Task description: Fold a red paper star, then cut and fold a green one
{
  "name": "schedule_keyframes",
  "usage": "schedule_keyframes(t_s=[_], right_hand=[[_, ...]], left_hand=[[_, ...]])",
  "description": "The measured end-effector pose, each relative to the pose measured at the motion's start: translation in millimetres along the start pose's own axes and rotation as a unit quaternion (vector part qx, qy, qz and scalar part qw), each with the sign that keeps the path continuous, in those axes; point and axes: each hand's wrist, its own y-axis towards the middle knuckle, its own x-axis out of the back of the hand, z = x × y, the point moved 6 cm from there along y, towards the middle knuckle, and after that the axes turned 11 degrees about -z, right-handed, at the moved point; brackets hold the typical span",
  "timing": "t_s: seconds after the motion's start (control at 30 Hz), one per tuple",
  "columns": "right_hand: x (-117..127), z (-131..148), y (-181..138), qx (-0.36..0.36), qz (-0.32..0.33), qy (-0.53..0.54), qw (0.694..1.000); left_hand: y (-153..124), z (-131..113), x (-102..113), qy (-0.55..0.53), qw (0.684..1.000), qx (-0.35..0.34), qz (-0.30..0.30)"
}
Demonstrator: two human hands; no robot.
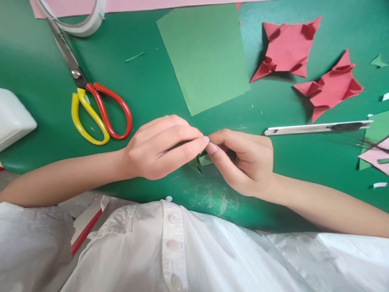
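Observation:
My left hand [161,148] and my right hand [243,160] meet fingertip to fingertip over the near edge of the green table [146,81]. Both pinch a small folded piece of green paper [200,161], which is mostly hidden under the fingers; only a few folded corners stick out below them. Both hands are closed on it. A larger flat sheet of green paper [206,54] lies just beyond the hands.
Scissors with red and yellow handles [94,109] lie at the left, a tape roll [82,20] behind them, a white object [13,117] at the left edge. Two folded red paper shapes [285,48] [331,87] sit at the right, a utility knife [316,127] below them, and paper scraps [377,150] at the right edge.

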Motion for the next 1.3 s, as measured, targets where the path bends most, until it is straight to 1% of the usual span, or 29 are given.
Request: schedule_keyframes(t_s=[0.1,0.23,0.4,0.5,0.53,0.6,0.67,0.77,0.87,0.93,1.0,1.1,1.2,1.3], right_hand=[[-0.1,0.5,0.0,0.009,-0.009,-0.008,1.0],[-1.0,0.4,0.4,0.01,-0.01,-0.021,1.0],[0.1,0.6,0.1,0.016,-0.018,-0.033,0.999],[0.4,0.4,-0.4,0.017,-0.023,-0.033,0.999],[0.5,0.3,-0.4,0.017,-0.026,-0.032,0.999],[0.7,0.5,-0.3,0.02,-0.03,-0.03,0.999],[0.6,1.0,-0.1,0.025,-0.032,-0.032,0.999],[0.5,1.8,0.6,0.035,-0.031,-0.037,0.998],[0.8,2.7,1.4,0.043,-0.037,-0.037,0.998],[1.1,3.0,1.8,0.047,-0.042,-0.033,0.997],[1.1,3.2,2.1,0.048,-0.045,-0.029,0.997],[0.9,3.2,2.2,0.049,-0.046,-0.035,0.997],[1.7,3.6,2.0,0.056,-0.05,-0.033,0.997],[2.3,3.1,1.7,0.06,-0.056,-0.036,0.996]], left_hand=[[-0.7,-2.1,-0.1,0.035,0.998,-0.044,-0.011],[-1.1,-2.7,-5.1,0.078,0.995,-0.058,0.001],[0.0,-10.0,-5.5,0.124,0.986,-0.109,-0.017],[-1.1,-11.3,-4.8,0.12,0.986,-0.114,-0.032],[-1.4,-10.4,-4.9,0.107,0.988,-0.107,-0.036],[-1.0,-6.1,-5.7,0.068,0.995,-0.07,-0.037],[1.6,0.0,-5.0,0.016,0.998,-0.014,-0.051],[7.4,7.3,-1.4,-0.066,0.993,0.064,-0.079],[9.1,17.3,-3.8,-0.13,0.975,0.178,-0.04],[7.5,22.1,-5.0,-0.159,0.959,0.233,-0.017],[6.6,24.1,-5.2,-0.187,0.949,0.254,-0.01],[6.8,25.5,-6.1,-0.219,0.939,0.265,-0.004],[7.6,26.5,-7.6,-0.224,0.933,0.282,0.011],[8.9,25.9,-7.5,-0.213,0.935,0.282,0.019]])
